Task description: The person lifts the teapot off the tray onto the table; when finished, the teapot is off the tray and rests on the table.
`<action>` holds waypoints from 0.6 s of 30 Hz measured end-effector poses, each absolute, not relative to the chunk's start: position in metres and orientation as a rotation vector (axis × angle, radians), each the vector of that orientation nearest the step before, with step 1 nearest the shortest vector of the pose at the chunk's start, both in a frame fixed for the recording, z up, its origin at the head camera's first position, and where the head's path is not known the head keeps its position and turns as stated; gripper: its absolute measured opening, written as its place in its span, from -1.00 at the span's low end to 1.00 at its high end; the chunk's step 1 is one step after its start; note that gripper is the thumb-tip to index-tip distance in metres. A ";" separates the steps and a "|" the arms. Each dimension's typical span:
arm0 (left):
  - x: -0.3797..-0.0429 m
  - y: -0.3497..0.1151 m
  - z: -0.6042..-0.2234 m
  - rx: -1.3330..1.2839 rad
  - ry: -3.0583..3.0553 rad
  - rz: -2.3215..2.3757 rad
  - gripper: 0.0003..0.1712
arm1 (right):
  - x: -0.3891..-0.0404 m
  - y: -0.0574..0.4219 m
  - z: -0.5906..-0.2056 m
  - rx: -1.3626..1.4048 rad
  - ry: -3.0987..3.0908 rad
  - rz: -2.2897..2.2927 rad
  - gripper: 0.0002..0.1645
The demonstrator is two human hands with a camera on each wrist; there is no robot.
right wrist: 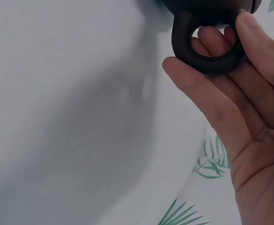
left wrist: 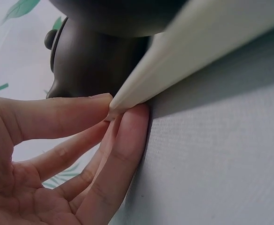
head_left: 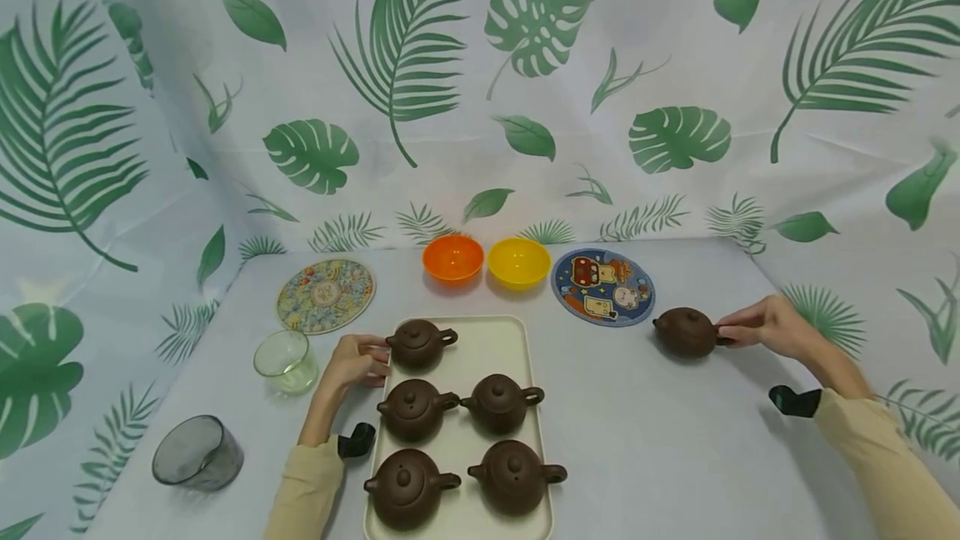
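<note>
My right hand (head_left: 768, 327) pinches the loop handle (right wrist: 214, 68) of a dark brown teapot (head_left: 686, 332) at the right side of the table, its spout pointing left. In the right wrist view the fingers lie around that handle, and most of the pot is cut off at the top. My left hand (head_left: 358, 363) grips the left edge of a cream tray (head_left: 491, 340), thumb above the rim and fingers under it in the left wrist view. Several similar brown teapots stand on the tray; the nearest to the left hand is the teapot at the far left corner (head_left: 417, 345).
Behind the tray stand an orange bowl (head_left: 453, 260) and a yellow bowl (head_left: 519, 263). A blue cartoon mat (head_left: 603, 287) lies right of them, a floral mat (head_left: 326, 296) to the left. A greenish glass (head_left: 287, 362) and a grey tilted glass (head_left: 197, 452) are left of the tray.
</note>
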State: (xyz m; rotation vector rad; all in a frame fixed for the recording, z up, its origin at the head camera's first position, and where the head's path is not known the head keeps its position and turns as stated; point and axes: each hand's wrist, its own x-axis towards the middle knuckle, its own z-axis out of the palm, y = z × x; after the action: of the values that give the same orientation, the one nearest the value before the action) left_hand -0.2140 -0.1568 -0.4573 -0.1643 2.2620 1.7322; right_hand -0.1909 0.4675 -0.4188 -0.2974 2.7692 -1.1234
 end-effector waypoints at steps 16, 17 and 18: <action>-0.211 -0.157 -0.457 -0.139 2.269 1.750 -0.47 | -0.195 0.450 -0.406 -0.253 2.940 -0.941 -0.66; -0.212 -0.158 -0.457 -0.139 2.276 1.746 -0.48 | -0.196 0.442 -0.402 -0.250 2.978 -0.952 -0.65; -0.212 -0.158 -0.456 -0.138 2.280 1.744 -0.49 | -0.197 0.433 -0.397 -0.248 3.007 -0.969 -0.64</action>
State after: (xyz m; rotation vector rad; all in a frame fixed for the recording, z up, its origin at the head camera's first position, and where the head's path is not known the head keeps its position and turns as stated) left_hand -0.2120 -0.1579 -0.4565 -0.1378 2.2799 1.7439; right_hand -0.1967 0.4330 -0.3968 -0.2476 3.0069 -0.9694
